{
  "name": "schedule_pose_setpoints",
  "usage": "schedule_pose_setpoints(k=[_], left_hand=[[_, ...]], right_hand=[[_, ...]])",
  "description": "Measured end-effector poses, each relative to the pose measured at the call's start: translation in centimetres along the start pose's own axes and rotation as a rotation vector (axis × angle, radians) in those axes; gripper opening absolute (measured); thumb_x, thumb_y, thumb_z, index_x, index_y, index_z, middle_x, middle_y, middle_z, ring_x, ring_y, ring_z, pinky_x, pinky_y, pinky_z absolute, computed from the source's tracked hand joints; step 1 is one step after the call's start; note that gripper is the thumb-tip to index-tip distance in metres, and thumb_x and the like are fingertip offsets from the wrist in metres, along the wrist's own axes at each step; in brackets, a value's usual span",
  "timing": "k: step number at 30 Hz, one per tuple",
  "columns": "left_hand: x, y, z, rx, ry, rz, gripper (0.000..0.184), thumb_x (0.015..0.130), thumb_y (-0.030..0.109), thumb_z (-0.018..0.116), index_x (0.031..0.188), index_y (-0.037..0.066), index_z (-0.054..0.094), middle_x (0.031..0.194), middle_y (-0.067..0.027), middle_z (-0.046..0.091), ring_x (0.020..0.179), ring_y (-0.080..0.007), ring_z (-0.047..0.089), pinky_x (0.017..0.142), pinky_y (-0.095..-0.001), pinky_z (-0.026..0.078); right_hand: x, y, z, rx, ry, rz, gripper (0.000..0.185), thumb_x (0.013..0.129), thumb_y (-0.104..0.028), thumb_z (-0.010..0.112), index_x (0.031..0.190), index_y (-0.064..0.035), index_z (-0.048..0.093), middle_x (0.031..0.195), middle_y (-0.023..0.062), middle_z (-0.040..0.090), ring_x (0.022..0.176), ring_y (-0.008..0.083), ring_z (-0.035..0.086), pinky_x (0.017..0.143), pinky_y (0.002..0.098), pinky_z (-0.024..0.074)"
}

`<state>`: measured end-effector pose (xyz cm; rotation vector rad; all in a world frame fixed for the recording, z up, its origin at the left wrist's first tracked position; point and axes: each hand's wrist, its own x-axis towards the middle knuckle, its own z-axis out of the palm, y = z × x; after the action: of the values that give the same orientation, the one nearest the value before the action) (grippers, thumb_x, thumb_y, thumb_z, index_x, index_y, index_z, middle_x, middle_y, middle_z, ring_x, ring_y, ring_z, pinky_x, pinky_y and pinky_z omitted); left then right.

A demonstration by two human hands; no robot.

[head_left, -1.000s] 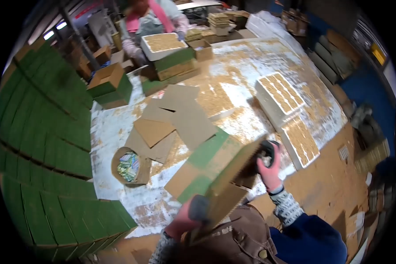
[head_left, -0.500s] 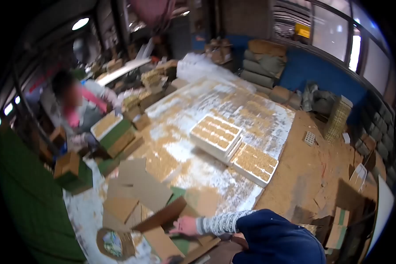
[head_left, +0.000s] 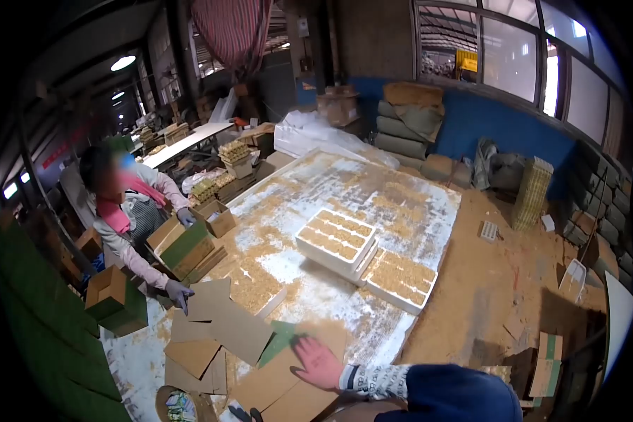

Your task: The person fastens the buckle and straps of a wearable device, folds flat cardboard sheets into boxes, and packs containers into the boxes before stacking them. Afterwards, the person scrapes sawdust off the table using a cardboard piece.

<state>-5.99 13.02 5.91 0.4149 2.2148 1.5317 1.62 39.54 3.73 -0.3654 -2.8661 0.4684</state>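
Observation:
My right hand [head_left: 320, 362], in a pinkish glove, lies flat with fingers spread on a brown cardboard box [head_left: 288, 383] at the bottom centre. A green printed part [head_left: 278, 342] shows beyond its far edge. Of my left hand [head_left: 245, 413], only dark gloved fingers show at the bottom edge, apart from each other by the near left corner of the cardboard; the rest is out of view. Loose flat cardboard sheets [head_left: 235, 320] overlap just left of the box.
White trays [head_left: 334, 243] filled with tan granular material stand mid-table, beside another tray [head_left: 401, 278]. At left, a co-worker [head_left: 130, 211] in grey gloves reaches toward the sheets, near a green-brown carton [head_left: 183, 246]. A round container [head_left: 163, 404] holds small packets.
The box's raised flap now lies flat under my right hand, which came out of the box opening and spread out. My left hand shifted left. The co-worker's arm extended toward the sheets.

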Motion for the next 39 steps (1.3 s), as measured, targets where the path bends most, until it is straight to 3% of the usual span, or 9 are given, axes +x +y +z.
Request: schedule_pose_setpoints(k=[2, 5, 9, 12, 18, 20, 25, 29, 39], left_hand=[[-0.4, 0.2, 0.5, -0.011, -0.009, -0.007, 0.071, 0.080, 0.024, 0.063, 0.139, 0.002, 0.030, 0.137, -0.0179, 0.040, 0.124, -0.0299, 0.041, 0.103, -0.0399, 0.034], [-2.0, 0.0, 1.5, -0.015, -0.051, 0.032, 0.067, 0.082, 0.028, 0.061, 0.138, 0.003, 0.033, 0.135, -0.0178, 0.043, 0.122, -0.0311, 0.043, 0.101, -0.0405, 0.036], [-0.8, -0.4, -2.9, -0.804, 0.040, -0.056, 0.063, 0.085, 0.035, 0.057, 0.137, 0.004, 0.038, 0.133, -0.0178, 0.046, 0.119, -0.0326, 0.046, 0.100, -0.0414, 0.037], [1.5, -3.4, -4.1, 0.134, 0.140, -0.327, 0.066, 0.082, 0.028, 0.065, 0.137, 0.002, 0.038, 0.123, -0.0184, 0.056, 0.109, -0.0336, 0.056, 0.092, -0.0428, 0.044], [3.0, -7.5, -0.4, 0.236, 0.300, -0.024, 0.043, 0.075, 0.008, 0.067, 0.115, -0.004, 0.057, 0.102, -0.0190, 0.065, 0.093, -0.0273, 0.063, 0.084, -0.0340, 0.047], [3.6, -8.5, -0.8, 0.258, 0.345, -0.016, 0.043, 0.075, 0.007, 0.067, 0.115, -0.004, 0.057, 0.102, -0.0188, 0.065, 0.093, -0.0277, 0.063, 0.084, -0.0341, 0.047], [2.6, -6.8, -0.5, 0.051, 0.382, -0.342, 0.039, 0.077, 0.011, 0.068, 0.112, -0.004, 0.059, 0.097, -0.0147, 0.066, 0.069, -0.0157, 0.063, 0.063, -0.0309, 0.052], [3.1, -6.1, -0.9, 0.193, 0.344, -0.061, 0.041, 0.077, 0.014, 0.067, 0.113, -0.003, 0.059, 0.100, -0.0192, 0.067, 0.096, -0.0298, 0.064, 0.084, -0.0341, 0.048], [4.5, -4.6, -1.2, 0.029, 0.286, -0.161, 0.038, 0.087, 0.034, 0.056, 0.108, 0.002, 0.061, 0.091, -0.0206, 0.066, 0.086, -0.0367, 0.062, 0.072, -0.0383, 0.048]], right_hand=[[-0.4, 0.1, -6.1, 0.347, -0.405, 0.353, 0.066, 0.089, -0.050, 0.042, 0.136, -0.0049, 0.037, 0.118, 0.0207, 0.058, 0.108, 0.0356, 0.056, 0.093, 0.0455, 0.0418], [-0.7, 5.2, -3.7, 0.079, -0.684, -0.102, 0.068, 0.081, -0.055, 0.052, 0.122, -0.0012, 0.045, 0.092, 0.0208, 0.064, 0.083, 0.0359, 0.063, 0.076, 0.0414, 0.0497], [-6.0, 7.0, 0.6, 0.337, -0.263, -0.076, 0.069, 0.077, -0.040, 0.063, 0.132, -0.0044, 0.043, 0.120, 0.0222, 0.054, 0.106, 0.0338, 0.057, 0.090, 0.0384, 0.0453], [-6.7, 10.2, 4.2, 0.277, -0.313, -0.226, 0.070, 0.076, -0.025, 0.061, 0.137, -0.0033, 0.036, 0.129, 0.0225, 0.047, 0.118, 0.0344, 0.047, 0.096, 0.0389, 0.0405], [9.5, 26.8, -1.3, 0.820, 1.013, 0.767, 0.073, 0.082, -0.040, 0.066, 0.135, -0.0007, 0.037, 0.132, 0.0197, 0.044, 0.120, 0.0306, 0.045, 0.096, 0.0408, 0.0405], [12.3, 28.9, -5.1, 1.295, 0.440, 1.108, 0.067, 0.078, -0.046, 0.067, 0.129, -0.0068, 0.046, 0.118, 0.0225, 0.052, 0.110, 0.0336, 0.051, 0.085, 0.0496, 0.0465], [10.2, 42.0, 3.1, -0.019, 0.447, 0.100, 0.047, 0.081, -0.027, 0.064, 0.120, -0.0039, 0.050, 0.109, 0.0174, 0.057, 0.102, 0.0300, 0.056, 0.073, 0.0372, 0.0539], [7.5, 36.0, -3.0, 1.471, 0.411, 0.776, 0.056, 0.089, -0.031, 0.053, 0.138, -0.0091, 0.039, 0.139, 0.0094, 0.043, 0.114, 0.0289, 0.052, 0.076, 0.0466, 0.0512], [1.6, 22.2, -8.0, 0.874, 0.377, 0.171, 0.050, 0.085, -0.019, 0.060, 0.130, -0.0021, 0.047, 0.127, 0.0112, 0.052, 0.116, 0.0271, 0.051, 0.096, 0.0387, 0.0416]])
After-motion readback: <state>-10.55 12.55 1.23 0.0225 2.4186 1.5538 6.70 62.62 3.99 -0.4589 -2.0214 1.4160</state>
